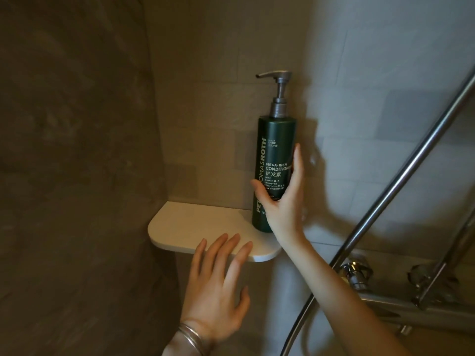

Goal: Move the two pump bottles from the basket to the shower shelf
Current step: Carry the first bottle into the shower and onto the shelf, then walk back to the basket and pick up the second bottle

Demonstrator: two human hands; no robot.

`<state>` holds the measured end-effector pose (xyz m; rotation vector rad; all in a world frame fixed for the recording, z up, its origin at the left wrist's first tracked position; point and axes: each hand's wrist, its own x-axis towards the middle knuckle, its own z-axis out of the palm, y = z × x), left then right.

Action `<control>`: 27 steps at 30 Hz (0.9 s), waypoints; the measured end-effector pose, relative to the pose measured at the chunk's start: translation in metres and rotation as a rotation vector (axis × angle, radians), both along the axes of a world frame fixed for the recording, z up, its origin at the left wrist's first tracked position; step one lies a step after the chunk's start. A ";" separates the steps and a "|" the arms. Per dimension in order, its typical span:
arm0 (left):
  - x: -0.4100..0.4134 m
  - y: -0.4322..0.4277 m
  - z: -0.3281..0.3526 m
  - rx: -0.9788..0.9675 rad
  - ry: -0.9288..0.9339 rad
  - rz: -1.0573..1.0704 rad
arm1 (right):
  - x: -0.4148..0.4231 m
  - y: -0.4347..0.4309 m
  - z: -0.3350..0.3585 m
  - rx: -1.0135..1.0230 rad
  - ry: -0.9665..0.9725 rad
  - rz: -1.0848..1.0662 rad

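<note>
On the shower shelf (195, 227), right hand (282, 204) grips the label-hiding bottle (276, 150); left hand (218, 283) hovers open.

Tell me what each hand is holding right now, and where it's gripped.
The right hand wraps the lower body of the green pump bottle, which stands upright on the shower shelf. The left hand holds nothing, its fingers spread by the shelf's front edge.

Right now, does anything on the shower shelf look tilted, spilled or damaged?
Nothing stands out. The green conditioner pump bottle stands upright at the right end of the white shelf, near the wall corner, with the right hand around it. No spill shows. Only one bottle is on the shelf.
</note>
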<state>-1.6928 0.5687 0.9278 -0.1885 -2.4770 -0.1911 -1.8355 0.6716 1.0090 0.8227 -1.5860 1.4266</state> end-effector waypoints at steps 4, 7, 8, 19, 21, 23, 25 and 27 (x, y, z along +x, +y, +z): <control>0.003 -0.001 0.003 -0.011 -0.031 -0.023 | 0.004 -0.004 0.001 0.076 0.021 -0.155; 0.005 -0.003 0.003 -0.025 -0.044 -0.048 | 0.013 -0.005 0.001 0.159 -0.049 -0.080; 0.005 -0.003 0.004 -0.034 -0.050 -0.054 | 0.016 -0.004 0.002 0.179 -0.093 -0.032; 0.006 -0.005 0.003 -0.046 -0.013 -0.065 | 0.071 0.057 -0.010 0.481 -0.464 -0.022; 0.008 -0.003 0.004 -0.037 0.004 -0.052 | 0.086 0.073 -0.020 0.565 -0.454 -0.073; 0.015 -0.003 0.002 -0.059 -0.004 -0.043 | 0.101 0.088 -0.037 0.712 -0.354 -0.207; 0.025 -0.001 0.001 -0.031 0.000 -0.059 | 0.115 0.100 -0.056 0.885 -0.257 -0.370; 0.038 0.003 0.000 0.025 0.001 -0.074 | 0.129 0.110 -0.078 1.007 -0.196 -0.430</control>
